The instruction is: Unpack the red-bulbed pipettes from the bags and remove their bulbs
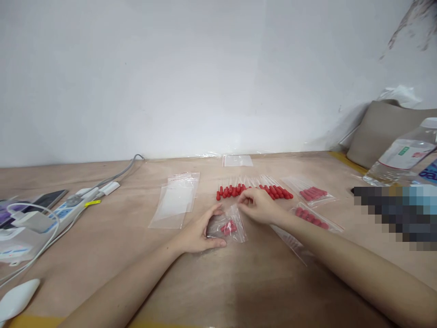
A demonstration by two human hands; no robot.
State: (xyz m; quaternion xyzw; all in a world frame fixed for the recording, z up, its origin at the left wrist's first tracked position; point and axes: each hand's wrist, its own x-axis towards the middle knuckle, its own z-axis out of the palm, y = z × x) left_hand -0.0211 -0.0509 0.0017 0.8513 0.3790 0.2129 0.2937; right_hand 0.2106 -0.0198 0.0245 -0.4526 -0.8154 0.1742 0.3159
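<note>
A small clear zip bag with several red pieces in it lies in front of me. My left hand curves around its left side, thumb and fingers spread apart and resting at the bag's edges. At the bag's upper right, my right hand is closed in a pinch; what its fingertips hold, if anything, is too small to make out. Just behind it is a row of thin clear tubes with red bulb ends, like droppers, partly hidden by the right hand.
Flat clear bags lie to the left, and another bag by the wall. Filled bags of red-ended pieces are on the right, one partly under my right forearm. A power strip with cables stands left; a water bottle stands right.
</note>
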